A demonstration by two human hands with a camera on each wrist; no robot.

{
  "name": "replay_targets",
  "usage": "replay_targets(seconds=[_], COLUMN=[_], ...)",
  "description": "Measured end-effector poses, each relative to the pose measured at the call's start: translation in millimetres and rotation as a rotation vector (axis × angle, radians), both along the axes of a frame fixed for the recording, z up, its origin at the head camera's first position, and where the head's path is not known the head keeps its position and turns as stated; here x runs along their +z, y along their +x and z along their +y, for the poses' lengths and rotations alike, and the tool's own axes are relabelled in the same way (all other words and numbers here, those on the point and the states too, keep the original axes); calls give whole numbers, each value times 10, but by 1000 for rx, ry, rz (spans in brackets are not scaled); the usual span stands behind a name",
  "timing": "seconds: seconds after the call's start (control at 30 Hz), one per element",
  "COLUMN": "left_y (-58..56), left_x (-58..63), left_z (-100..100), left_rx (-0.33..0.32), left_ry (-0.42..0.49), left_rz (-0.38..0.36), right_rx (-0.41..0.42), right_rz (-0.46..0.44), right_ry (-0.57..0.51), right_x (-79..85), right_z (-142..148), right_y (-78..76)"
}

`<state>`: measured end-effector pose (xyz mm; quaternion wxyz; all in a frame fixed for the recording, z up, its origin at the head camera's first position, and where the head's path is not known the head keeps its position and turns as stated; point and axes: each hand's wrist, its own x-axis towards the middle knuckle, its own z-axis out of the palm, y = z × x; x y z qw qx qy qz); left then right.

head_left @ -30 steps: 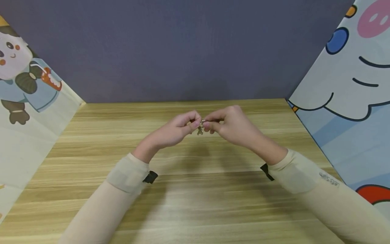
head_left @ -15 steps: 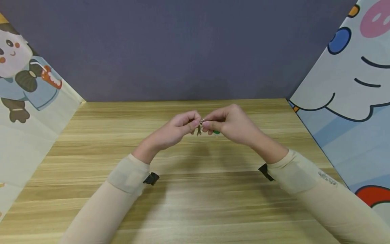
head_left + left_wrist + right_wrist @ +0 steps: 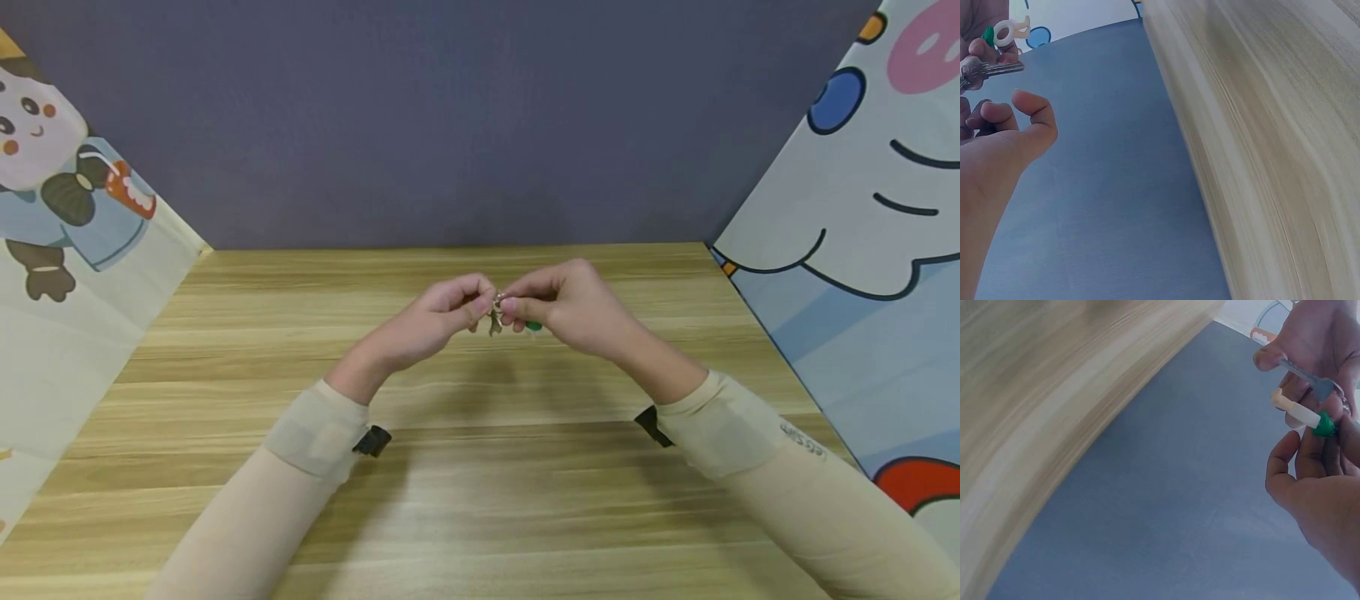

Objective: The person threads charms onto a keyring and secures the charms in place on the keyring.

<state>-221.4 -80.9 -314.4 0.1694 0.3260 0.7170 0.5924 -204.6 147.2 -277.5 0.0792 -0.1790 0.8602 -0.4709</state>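
Observation:
Both hands meet above the wooden table, fingertips almost touching around a small metal key ring (image 3: 498,300). My left hand (image 3: 435,321) pinches the ring from the left between thumb and index finger. From the other side, my right hand (image 3: 581,312) pinches it with thumb and index finger. Keys (image 3: 495,323) hang below the fingertips; in the right wrist view a key blade (image 3: 1300,372) points away from the ring. A charm with a green part (image 3: 1324,425), a white part (image 3: 1304,415) and a cream tip (image 3: 1279,400) dangles by the right fingers. Fingers hide much of the ring.
The wood-grain table (image 3: 480,500) spreads beneath both hands. A dark grey-blue panel (image 3: 450,125) rises behind its far edge. Cartoon-printed panels stand at the left (image 3: 90,275) and right (image 3: 862,317) sides.
The green part of the charm has come into sight under the right hand. The hanging keys have swung slightly. Both hands have stayed nearly in place.

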Motion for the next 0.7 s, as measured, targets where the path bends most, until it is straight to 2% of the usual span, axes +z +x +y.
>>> replay_targets(seconds=[0.13, 0.3, 0.4, 0.47, 0.57, 0.7], left_y=[-1, 1, 7, 3, -1, -4], left_x=[0, -8, -11, -17, -22, -14], left_z=[7, 44, 74, 88, 91, 71], left_rx=[9, 21, 31, 42, 57, 54], left_ry=[41, 137, 188, 206, 210, 195], left_rz=[-3, -27, -20, -9, -2, 2], right_rx=[-27, -69, -60, -54, -49, -52], right_rz=[-57, -195, -276, -305, -293, -217], right_ry=[-130, -439, -639, -720, -729, -621], right_x=[-20, -63, -97, -114, -127, -120], right_z=[9, -49, -100, -125, -140, -126], right_y=[-1, 13, 24, 28, 25, 6])
